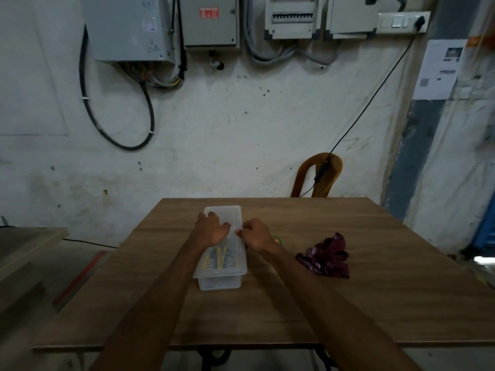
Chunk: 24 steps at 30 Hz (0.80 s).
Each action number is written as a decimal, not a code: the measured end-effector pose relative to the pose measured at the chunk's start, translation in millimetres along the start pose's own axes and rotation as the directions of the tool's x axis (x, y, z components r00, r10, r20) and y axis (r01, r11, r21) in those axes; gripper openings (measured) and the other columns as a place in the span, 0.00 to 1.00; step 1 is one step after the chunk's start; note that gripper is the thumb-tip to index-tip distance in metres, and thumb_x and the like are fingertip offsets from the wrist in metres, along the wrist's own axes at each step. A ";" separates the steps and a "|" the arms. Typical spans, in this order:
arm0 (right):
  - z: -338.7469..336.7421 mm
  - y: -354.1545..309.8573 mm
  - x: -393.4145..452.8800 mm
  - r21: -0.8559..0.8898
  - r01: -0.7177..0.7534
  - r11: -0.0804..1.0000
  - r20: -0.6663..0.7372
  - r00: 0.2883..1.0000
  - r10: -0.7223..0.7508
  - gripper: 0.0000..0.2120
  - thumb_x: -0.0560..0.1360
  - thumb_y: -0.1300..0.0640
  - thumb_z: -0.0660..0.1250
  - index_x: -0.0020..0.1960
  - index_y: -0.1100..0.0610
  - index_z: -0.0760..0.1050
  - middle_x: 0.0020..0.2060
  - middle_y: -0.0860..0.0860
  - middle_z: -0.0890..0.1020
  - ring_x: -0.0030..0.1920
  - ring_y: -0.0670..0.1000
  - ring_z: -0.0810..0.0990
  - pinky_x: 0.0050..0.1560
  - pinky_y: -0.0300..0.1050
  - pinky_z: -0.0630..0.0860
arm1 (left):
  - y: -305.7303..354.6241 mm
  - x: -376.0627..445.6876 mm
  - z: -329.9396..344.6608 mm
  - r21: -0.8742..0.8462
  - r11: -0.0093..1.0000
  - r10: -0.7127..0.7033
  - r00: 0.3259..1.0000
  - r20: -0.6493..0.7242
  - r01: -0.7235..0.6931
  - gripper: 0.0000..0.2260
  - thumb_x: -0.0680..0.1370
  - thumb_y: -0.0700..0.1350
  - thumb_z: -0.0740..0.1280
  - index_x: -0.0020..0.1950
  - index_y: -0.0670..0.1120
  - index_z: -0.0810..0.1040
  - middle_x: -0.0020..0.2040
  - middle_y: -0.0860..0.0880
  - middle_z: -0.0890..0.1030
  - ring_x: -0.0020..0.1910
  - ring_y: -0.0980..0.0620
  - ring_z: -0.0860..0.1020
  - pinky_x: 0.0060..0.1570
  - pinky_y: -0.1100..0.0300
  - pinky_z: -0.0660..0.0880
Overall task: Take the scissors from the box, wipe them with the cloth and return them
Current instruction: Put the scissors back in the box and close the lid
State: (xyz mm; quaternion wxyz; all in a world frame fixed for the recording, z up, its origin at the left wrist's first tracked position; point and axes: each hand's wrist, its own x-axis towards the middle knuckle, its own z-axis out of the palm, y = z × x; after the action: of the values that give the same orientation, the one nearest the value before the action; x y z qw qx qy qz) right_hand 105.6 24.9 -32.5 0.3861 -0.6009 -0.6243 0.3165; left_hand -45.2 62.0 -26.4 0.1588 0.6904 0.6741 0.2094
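Note:
A long clear plastic box (220, 279) with a lid stands in the middle of the wooden table (348, 303). Through the lid I see scissors (221, 259) with yellow and dark handles lying inside. My left hand (211, 228) rests on the lid with its fingers spread over the far left part. My right hand (255, 234) has curled fingers pinching the lid's right edge. A crumpled maroon cloth (325, 257) lies on the table to the right of the box, apart from both hands.
A small green and orange object (276, 239) peeks out behind my right wrist. A brown plastic chair (321, 175) stands behind the table against the wall. A black cable (375, 95) hangs down to it. Wooden boards (29, 250) lie at the left.

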 end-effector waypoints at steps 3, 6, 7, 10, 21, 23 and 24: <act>3.5 -0.6 2.0 -0.054 0.018 0.998 0.000 1.000 -0.018 0.14 0.79 0.57 0.67 0.54 0.68 0.81 0.51 0.62 0.84 0.50 0.59 0.84 0.50 0.53 0.82 | -2.0 3.6 2.0 0.008 1.000 -0.009 1.000 -0.004 0.009 0.32 0.82 0.58 0.59 0.79 0.39 0.57 0.76 0.35 0.59 0.71 0.36 0.68 0.67 0.45 0.69; 7.9 -3.6 -3.1 -0.174 0.069 0.982 0.000 0.998 -0.070 0.15 0.82 0.56 0.62 0.56 0.68 0.78 0.56 0.63 0.82 0.56 0.61 0.81 0.47 0.46 0.73 | -4.9 9.3 5.2 0.051 0.999 0.003 1.000 0.017 -0.004 0.33 0.83 0.58 0.57 0.80 0.39 0.53 0.78 0.34 0.55 0.73 0.35 0.64 0.70 0.45 0.66; 10.2 -1.5 -3.5 -0.239 0.085 0.967 0.015 0.996 -0.083 0.15 0.83 0.57 0.60 0.57 0.70 0.77 0.57 0.65 0.80 0.58 0.63 0.79 0.50 0.47 0.70 | -5.6 9.7 6.4 0.071 0.997 0.009 1.000 0.025 -0.011 0.33 0.83 0.58 0.56 0.80 0.39 0.52 0.79 0.34 0.53 0.75 0.35 0.62 0.71 0.45 0.64; 14.2 -0.4 -7.0 -0.399 0.141 0.906 0.076 0.990 -0.120 0.15 0.83 0.60 0.58 0.60 0.73 0.72 0.60 0.69 0.75 0.59 0.67 0.75 0.57 0.53 0.68 | -9.4 13.1 8.9 0.116 0.992 0.036 0.998 0.047 -0.042 0.34 0.83 0.59 0.54 0.81 0.39 0.48 0.80 0.34 0.48 0.77 0.35 0.58 0.73 0.47 0.61; 26.6 -2.7 24.4 -0.492 0.166 0.855 0.101 0.986 -0.133 0.26 0.85 0.52 0.46 0.78 0.66 0.56 0.78 0.62 0.58 0.79 0.60 0.55 0.78 0.52 0.52 | -11.7 10.1 9.2 0.254 0.949 0.177 0.982 0.066 -0.188 0.28 0.85 0.55 0.47 0.81 0.40 0.51 0.81 0.38 0.49 0.80 0.41 0.50 0.77 0.47 0.53; 27.1 1.2 30.2 -0.522 0.199 0.829 0.119 0.980 -0.160 0.36 0.80 0.47 0.34 0.77 0.68 0.58 0.77 0.64 0.61 0.78 0.60 0.56 0.79 0.53 0.50 | -9.9 11.4 9.2 0.238 0.952 0.184 0.981 0.063 -0.194 0.28 0.85 0.55 0.48 0.80 0.38 0.53 0.81 0.37 0.53 0.79 0.40 0.55 0.76 0.48 0.56; 26.3 4.1 35.9 -0.530 0.223 0.818 0.133 0.975 -0.180 0.41 0.76 0.45 0.30 0.76 0.69 0.59 0.76 0.64 0.63 0.78 0.60 0.57 0.79 0.54 0.50 | -9.4 13.0 9.3 0.235 0.951 0.192 0.980 0.054 -0.200 0.28 0.85 0.55 0.49 0.80 0.38 0.55 0.80 0.36 0.55 0.78 0.39 0.58 0.75 0.49 0.57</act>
State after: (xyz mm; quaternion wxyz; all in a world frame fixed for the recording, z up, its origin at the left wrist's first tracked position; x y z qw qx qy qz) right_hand 85.6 62.7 -45.6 0.2074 -0.6034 -0.7625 0.1072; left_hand -48.6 76.0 -38.1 0.0630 0.7710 0.6200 0.1310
